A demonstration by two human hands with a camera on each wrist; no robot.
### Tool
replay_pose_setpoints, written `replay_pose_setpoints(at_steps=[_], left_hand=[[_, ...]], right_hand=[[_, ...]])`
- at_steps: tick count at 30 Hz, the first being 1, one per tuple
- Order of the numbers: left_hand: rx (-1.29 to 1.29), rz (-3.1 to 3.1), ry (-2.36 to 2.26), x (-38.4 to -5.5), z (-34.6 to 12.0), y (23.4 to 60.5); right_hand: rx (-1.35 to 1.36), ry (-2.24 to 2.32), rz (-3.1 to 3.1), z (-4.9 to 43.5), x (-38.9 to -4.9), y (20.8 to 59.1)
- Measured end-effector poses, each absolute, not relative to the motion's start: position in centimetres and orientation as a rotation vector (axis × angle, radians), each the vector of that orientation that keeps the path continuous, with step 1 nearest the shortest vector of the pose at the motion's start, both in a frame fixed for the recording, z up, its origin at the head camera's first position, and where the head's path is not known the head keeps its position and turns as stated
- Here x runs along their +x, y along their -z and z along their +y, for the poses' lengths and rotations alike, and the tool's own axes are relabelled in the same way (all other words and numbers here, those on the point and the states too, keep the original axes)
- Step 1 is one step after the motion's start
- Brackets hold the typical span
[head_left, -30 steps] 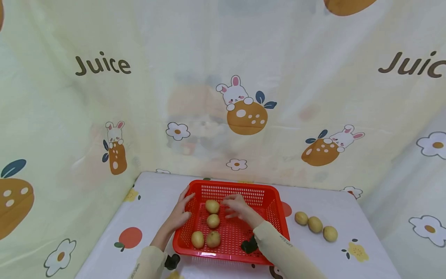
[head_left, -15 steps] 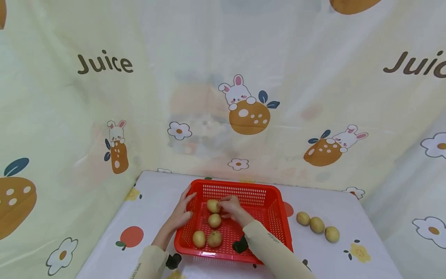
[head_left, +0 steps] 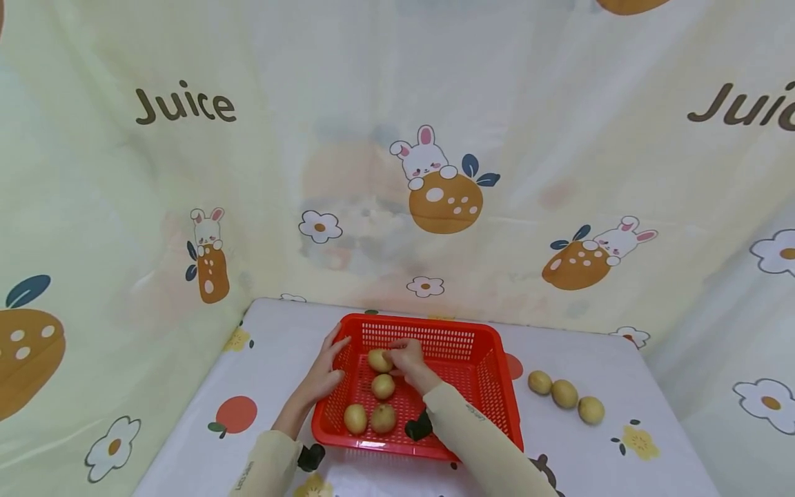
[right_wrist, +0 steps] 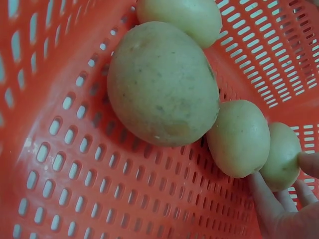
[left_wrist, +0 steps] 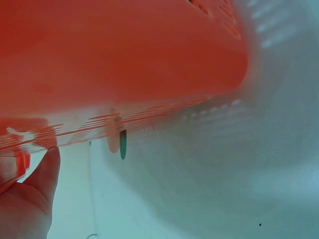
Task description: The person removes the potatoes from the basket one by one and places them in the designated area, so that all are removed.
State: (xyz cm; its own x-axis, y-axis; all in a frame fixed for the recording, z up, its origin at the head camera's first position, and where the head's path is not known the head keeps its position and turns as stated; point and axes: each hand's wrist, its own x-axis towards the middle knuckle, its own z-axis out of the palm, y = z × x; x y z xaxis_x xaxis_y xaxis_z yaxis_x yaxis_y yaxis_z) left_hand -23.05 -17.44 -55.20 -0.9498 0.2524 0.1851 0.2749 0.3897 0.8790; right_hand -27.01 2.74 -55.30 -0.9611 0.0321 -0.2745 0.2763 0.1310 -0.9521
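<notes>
A red plastic basket point(head_left: 422, 449) with slotted walls holds several potatoes. My right hand point(head_left: 408, 360) reaches inside and pinches the farthest potato point(head_left: 377, 359) between thumb and fingers; the right wrist view shows that held potato point(right_wrist: 280, 158) with fingertips on both sides. Right beside it lies another potato point(head_left: 383, 386). Nearer the front wall sit a pale potato point(head_left: 355, 418) and a browner potato point(head_left: 383, 418). My left hand point(head_left: 321, 373) rests on the basket's left rim with fingers spread and fairly straight. In the left wrist view one finger point(left_wrist: 47, 172) touches the red outer wall.
Three more potatoes point(head_left: 564, 394) lie in a slanting row on the table, right of the basket. A printed white cloth point(head_left: 273, 338) covers the table. Printed curtains point(head_left: 366, 276) rise behind and at both sides. Black camera mounts point(head_left: 419, 426) sit at the wrists.
My right hand has moved left from beside the far potato and taken hold of it. My left hand stays on the rim. The view has shifted slightly.
</notes>
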Motion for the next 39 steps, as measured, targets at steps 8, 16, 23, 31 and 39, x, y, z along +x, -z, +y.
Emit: replay_pose_setpoints(at_steps=[8, 16, 23, 31, 39], left_hand=[[-0.499, -2.588, 1.664, -23.2, -17.4, 55.1], [-0.478, -2.594, 1.67, -23.2, -17.2, 55.1], [-0.468, -2.609, 1.681, -23.1, -17.3, 55.0], [-0.444, -2.615, 1.71, -23.1, -17.3, 55.0], [-0.455, -2.603, 1.722, -23.1, -17.3, 55.1]], right_hand=[[0.273, 1.908, 2.213, 3.2, -27.3, 55.4], [0.243, 1.886, 2.194, 4.7, -27.0, 54.6], [0.226, 1.911, 2.158, 5.9, -26.7, 53.8], [0.19, 1.893, 2.116, 7.1, -26.3, 52.6], [0.102, 1.894, 2.097, 8.2, -25.2, 51.6]])
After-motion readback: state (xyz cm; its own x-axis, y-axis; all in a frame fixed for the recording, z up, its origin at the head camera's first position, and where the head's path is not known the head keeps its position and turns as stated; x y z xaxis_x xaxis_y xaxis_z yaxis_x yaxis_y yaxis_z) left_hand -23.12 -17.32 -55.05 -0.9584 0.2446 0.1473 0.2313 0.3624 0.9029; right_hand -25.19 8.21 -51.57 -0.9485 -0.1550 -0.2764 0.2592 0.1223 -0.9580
